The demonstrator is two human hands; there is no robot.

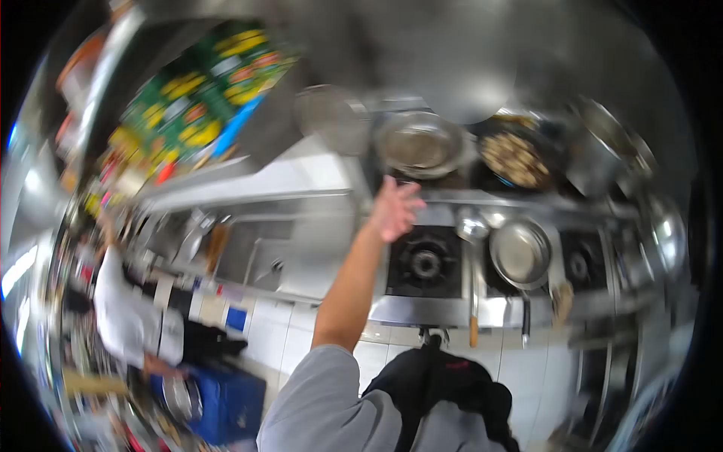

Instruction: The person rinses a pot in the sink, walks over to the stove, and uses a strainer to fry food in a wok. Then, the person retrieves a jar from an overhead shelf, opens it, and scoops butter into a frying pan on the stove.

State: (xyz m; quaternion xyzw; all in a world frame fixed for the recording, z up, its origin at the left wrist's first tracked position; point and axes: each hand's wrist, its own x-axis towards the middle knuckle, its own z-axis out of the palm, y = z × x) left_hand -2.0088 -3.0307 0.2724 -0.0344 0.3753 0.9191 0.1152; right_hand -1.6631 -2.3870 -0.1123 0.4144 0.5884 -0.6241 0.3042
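My left hand (396, 209) reaches forward over the front of the stove, fingers spread, with nothing in it. Just beyond its fingertips sits a round metal pan (420, 143) on the back row. Below and to the right of the hand is a bare black burner (426, 261). A ladle with a wooden handle end (473, 279) lies beside that burner. Farther right, a steel frying pan (520, 252) rests on a front burner. A dark pan of browned food pieces (515, 160) stands at the back. My right hand does not show.
Left of the stove is a steel sink (263, 256). Green and yellow cartons (196, 105) are on a shelf at the upper left. A person in white (132, 309) stands at the left by a blue bin (233, 403). A tall pot (599, 154) is at the back right.
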